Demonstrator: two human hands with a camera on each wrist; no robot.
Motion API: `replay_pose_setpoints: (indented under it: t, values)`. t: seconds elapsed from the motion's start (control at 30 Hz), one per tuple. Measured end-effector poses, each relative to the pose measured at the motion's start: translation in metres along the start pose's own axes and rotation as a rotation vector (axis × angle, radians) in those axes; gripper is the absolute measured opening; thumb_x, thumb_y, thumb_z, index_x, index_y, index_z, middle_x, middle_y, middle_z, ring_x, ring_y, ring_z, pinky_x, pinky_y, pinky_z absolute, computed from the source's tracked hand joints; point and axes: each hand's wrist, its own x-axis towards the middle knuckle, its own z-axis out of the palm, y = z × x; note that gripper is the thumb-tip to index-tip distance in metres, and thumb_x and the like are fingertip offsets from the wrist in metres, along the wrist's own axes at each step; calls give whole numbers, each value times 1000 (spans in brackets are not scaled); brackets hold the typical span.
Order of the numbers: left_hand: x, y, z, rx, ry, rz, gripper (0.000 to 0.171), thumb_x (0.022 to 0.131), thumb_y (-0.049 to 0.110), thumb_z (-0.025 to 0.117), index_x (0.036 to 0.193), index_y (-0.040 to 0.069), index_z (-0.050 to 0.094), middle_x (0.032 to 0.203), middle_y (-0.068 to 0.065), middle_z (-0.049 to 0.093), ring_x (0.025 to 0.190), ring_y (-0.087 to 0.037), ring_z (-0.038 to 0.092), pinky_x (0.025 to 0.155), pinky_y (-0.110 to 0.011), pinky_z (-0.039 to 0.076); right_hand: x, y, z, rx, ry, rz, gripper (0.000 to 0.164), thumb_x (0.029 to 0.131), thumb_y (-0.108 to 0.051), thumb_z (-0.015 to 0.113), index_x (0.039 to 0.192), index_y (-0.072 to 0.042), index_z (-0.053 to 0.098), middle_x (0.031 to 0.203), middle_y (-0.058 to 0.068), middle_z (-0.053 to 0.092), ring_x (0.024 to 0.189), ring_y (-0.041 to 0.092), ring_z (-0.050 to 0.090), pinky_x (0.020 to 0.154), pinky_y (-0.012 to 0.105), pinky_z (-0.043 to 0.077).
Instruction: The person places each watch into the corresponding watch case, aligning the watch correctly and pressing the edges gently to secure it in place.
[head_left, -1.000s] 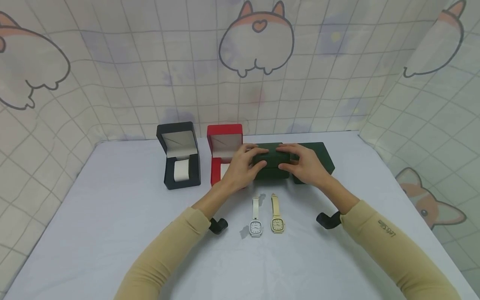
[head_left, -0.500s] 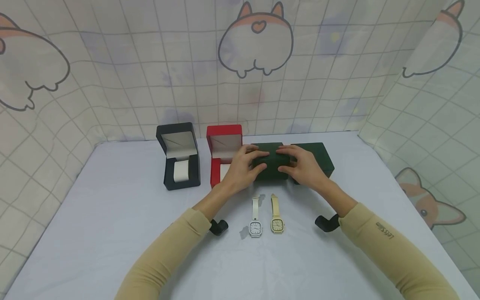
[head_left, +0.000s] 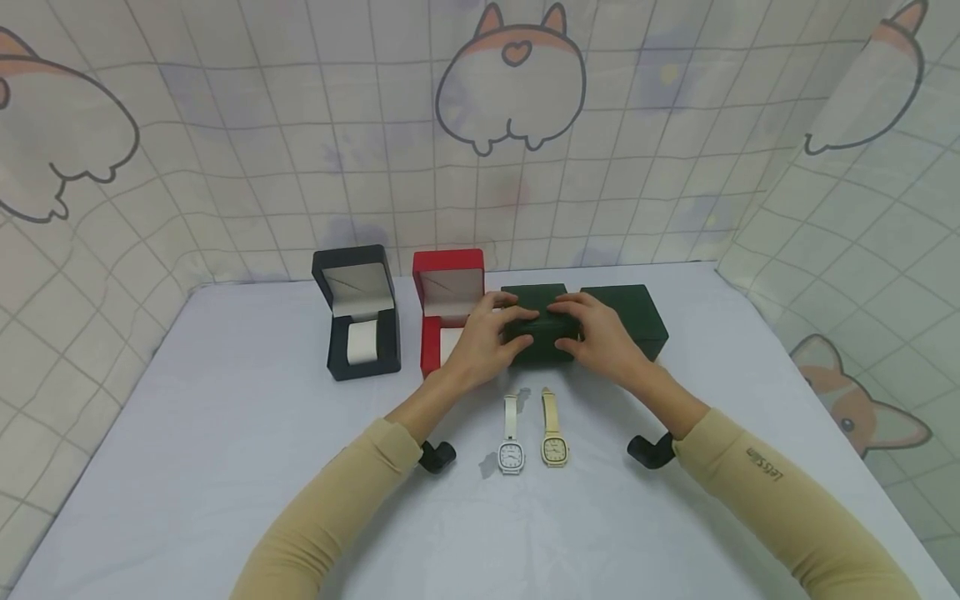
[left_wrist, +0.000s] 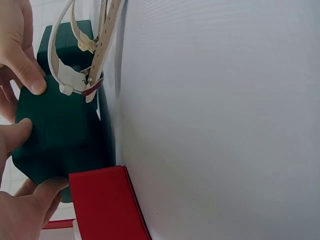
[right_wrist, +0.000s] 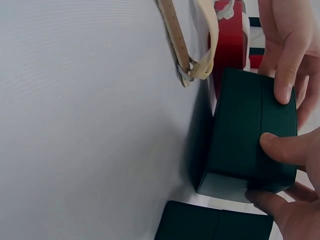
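Note:
A dark green watch box point(head_left: 542, 297), its lid down, stands between both hands. My left hand point(head_left: 480, 337) grips its left side, thumb on the front and fingers over the top and side. From the right my right hand point(head_left: 603, 333) holds it the same way. In the left wrist view the thumbs lie on the green box point(left_wrist: 60, 130); the right wrist view shows a lid seam along the box point(right_wrist: 237, 120). In front of it lie a white-strapped watch point(head_left: 512, 454) and a cream-yellow watch point(head_left: 555, 450), straps pointing away.
An open black watch box point(head_left: 386, 342) with a white cushion stands at the left. Beside it is an open red watch box point(head_left: 430, 342), partly behind my left hand. A second green box point(head_left: 626, 308), lid down, is at the right. Behind the table hangs a tiled-print curtain point(head_left: 300, 150).
My right hand has shifted slightly left, uncovering more of the second green box. My left hand stays nearly still on the green watch box. The watches and open boxes stay put.

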Motion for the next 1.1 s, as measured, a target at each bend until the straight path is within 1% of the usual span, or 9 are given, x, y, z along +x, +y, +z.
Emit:
replay_pose_setpoints:
  t: [0.07, 0.1, 0.3, 0.47, 0.63, 0.73, 0.87, 0.97, 1.1]
  values:
    - [0, 0, 0, 8, -3, 3, 35, 93, 12, 78, 127, 10, 73, 143, -18, 49, 133, -32, 44, 109, -43, 45, 0, -1, 2, -10, 1, 3, 50, 85, 3, 81, 132, 6, 62, 140, 25, 54, 130, 45, 52, 106, 55, 45]
    - [-1, 0, 0, 10, -4, 4, 35, 92, 12, 79, 126, 10, 73, 142, -17, 49, 133, -32, 44, 109, -43, 45, 0, -2, 2, -17, -1, 7, 50, 85, 3, 81, 131, 6, 62, 139, 25, 54, 130, 45, 52, 107, 55, 44]
    - [-2, -1, 2, 34, -16, -1, 33, 90, 10, 81, 122, 11, 75, 142, -18, 49, 133, -32, 44, 109, -45, 44, -2, -5, 7, -71, -7, 17, 50, 83, 5, 83, 129, 6, 63, 138, 26, 53, 128, 45, 53, 107, 53, 45]
    - [-3, -1, 3, 66, -31, 26, 32, 89, 10, 82, 121, 10, 75, 140, -20, 50, 132, -35, 43, 109, -48, 43, -4, -8, 8, -80, -14, 23, 47, 83, 6, 82, 127, 6, 64, 138, 26, 53, 128, 45, 53, 106, 53, 46]
    - [-4, 0, 3, 87, -42, 33, 33, 90, 10, 81, 122, 10, 75, 141, -21, 50, 132, -36, 42, 107, -48, 44, -5, -10, 9, -91, -20, 7, 45, 84, 7, 80, 126, 6, 64, 137, 27, 53, 127, 45, 54, 106, 53, 46]
    - [-5, 0, 2, 98, -53, 25, 34, 90, 11, 81, 124, 12, 74, 142, -20, 49, 132, -35, 42, 107, -47, 45, -5, -11, 9, -101, -18, 0, 44, 85, 7, 80, 126, 6, 64, 137, 27, 52, 126, 45, 55, 105, 53, 47]
    - [-6, 2, 0, 108, -83, 10, 36, 92, 13, 80, 127, 13, 72, 144, -19, 48, 134, -35, 41, 108, -47, 45, -6, -13, 8, -110, -14, -9, 44, 85, 6, 80, 126, 6, 63, 137, 28, 52, 125, 45, 56, 104, 53, 48]
    - [-8, 4, -3, 111, -106, -11, 37, 93, 14, 79, 128, 14, 71, 147, -17, 47, 136, -34, 40, 109, -47, 45, -6, -17, 6, -114, -11, -18, 45, 86, 4, 80, 127, 5, 63, 137, 27, 53, 125, 45, 55, 105, 55, 47]
    - [-12, 5, -8, 110, -120, -53, 37, 94, 16, 77, 130, 16, 70, 147, -14, 46, 136, -30, 42, 108, -44, 46, -8, -23, 3, -120, -16, -16, 46, 86, 0, 81, 128, 4, 62, 137, 27, 53, 128, 45, 52, 107, 56, 43]
